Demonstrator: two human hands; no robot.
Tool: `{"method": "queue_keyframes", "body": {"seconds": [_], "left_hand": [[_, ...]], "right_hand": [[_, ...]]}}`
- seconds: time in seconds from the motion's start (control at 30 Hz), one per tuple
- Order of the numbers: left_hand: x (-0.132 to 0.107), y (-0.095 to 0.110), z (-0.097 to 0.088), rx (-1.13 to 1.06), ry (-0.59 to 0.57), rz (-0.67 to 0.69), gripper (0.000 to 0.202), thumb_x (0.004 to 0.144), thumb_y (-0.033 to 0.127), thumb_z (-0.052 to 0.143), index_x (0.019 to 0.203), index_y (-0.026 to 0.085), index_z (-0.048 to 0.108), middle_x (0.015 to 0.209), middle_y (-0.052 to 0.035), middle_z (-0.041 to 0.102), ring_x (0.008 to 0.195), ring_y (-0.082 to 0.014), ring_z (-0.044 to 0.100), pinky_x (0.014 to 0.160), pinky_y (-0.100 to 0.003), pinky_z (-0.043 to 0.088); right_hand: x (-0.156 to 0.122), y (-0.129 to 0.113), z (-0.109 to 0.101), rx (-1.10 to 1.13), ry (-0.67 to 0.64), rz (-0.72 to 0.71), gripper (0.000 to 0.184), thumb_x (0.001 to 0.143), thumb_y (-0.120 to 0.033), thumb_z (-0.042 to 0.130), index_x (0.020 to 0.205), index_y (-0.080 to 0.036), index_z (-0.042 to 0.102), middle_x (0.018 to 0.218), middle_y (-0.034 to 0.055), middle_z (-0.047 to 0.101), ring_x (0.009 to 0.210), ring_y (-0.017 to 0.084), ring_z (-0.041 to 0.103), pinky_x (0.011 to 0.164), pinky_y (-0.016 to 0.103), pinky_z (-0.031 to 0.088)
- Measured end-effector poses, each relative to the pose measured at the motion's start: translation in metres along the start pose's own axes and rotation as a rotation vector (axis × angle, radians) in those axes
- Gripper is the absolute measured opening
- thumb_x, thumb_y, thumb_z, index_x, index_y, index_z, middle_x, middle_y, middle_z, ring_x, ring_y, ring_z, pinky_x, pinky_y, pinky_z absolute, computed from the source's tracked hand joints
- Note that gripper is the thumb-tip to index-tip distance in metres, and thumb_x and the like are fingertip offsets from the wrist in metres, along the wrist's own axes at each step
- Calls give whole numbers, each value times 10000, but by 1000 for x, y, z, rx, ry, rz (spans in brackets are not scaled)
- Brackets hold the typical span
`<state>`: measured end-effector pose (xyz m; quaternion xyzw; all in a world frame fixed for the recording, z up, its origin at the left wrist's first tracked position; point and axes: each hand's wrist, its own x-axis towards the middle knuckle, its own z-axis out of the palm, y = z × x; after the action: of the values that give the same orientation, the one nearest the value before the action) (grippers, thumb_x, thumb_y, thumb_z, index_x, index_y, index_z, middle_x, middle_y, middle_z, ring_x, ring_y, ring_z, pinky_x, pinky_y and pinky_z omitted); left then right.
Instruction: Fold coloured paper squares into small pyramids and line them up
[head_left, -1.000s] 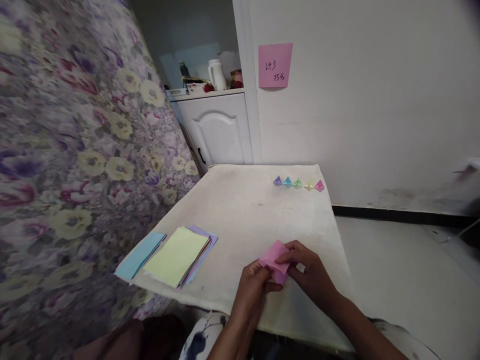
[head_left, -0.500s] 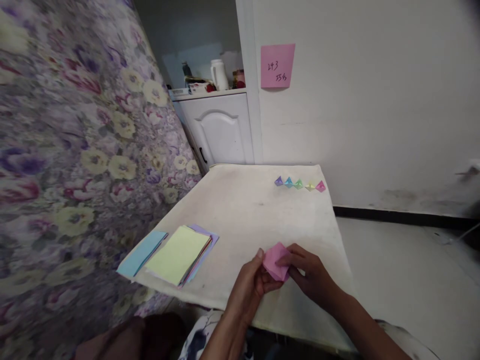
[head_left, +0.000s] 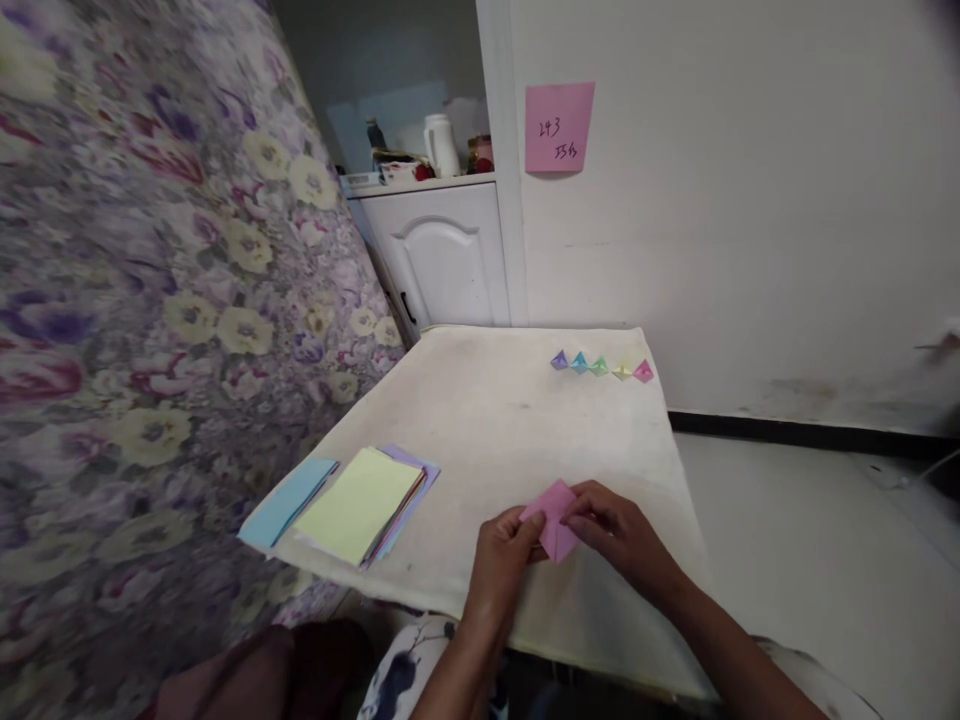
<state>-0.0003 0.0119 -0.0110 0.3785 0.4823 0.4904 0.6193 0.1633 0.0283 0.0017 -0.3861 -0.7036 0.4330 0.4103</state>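
Pink paper is what we are creasing near the table's front edge, left hand and right hand both pinching it tight; the fold is probably wanting a firm press next

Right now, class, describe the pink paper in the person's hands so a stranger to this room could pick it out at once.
Start at the white table by the wall. At its near edge, the left hand and right hand pinch a folded pink paper between them. Unlike the tiny pink shape ending the far row, it is larger and held.
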Motion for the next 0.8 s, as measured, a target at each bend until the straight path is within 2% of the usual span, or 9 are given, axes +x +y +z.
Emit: {"method": "queue_keyframes", "body": {"seconds": [0.07,0.13,0.3,0.4,0.53,0.63,0.8], "left_hand": [[1,-4,0,29,6,18,257,707,359,648,767,112,677,601,-9,624,568,-138,569,606,-259,470],[2,-8,-1,49,19,29,248,701,361,651,738,116,666,585,0,605,552,-125,550,580,-240,456],[5,-15,-4,81,56,33,217,656,326,692,717,124,642,535,22,569,476,-89,487,490,-192,390],[7,-16,-5,96,69,31,232,619,325,719,710,131,630,515,27,565,457,-89,479,456,-183,357],[8,-14,-4,151,86,63,227,596,317,733,684,140,621,493,39,553,449,-87,476,451,-180,350],[6,-12,-2,149,76,81,222,589,296,738,703,143,626,497,43,555,452,-86,482,461,-182,365],[5,-10,1,35,11,39,262,564,253,752,765,135,632,598,8,621,536,-113,552,527,-207,431]], "right_hand": [[1,4,5,-46,76,73,44,742,-179,564,699,-188,568,738,-6,567,648,129,503,605,239,396],[0,9,12,-52,138,114,61,706,-151,587,716,-195,546,679,-29,547,623,125,493,586,233,384],[-1,18,21,97,225,156,169,683,-147,596,796,-207,485,715,-33,556,628,127,530,567,227,404],[-1,23,23,208,236,203,264,674,-182,627,885,-208,472,723,-24,578,610,136,555,540,233,420],[1,29,23,344,207,262,480,640,-203,680,1058,-198,445,781,3,623,659,164,596,591,270,458],[1,31,23,411,163,282,452,645,-201,682,1044,-184,470,765,15,649,685,181,609,622,288,465],[1,29,22,487,148,284,403,649,-178,672,1014,-177,501,841,43,672,745,197,623,654,301,473]]}}
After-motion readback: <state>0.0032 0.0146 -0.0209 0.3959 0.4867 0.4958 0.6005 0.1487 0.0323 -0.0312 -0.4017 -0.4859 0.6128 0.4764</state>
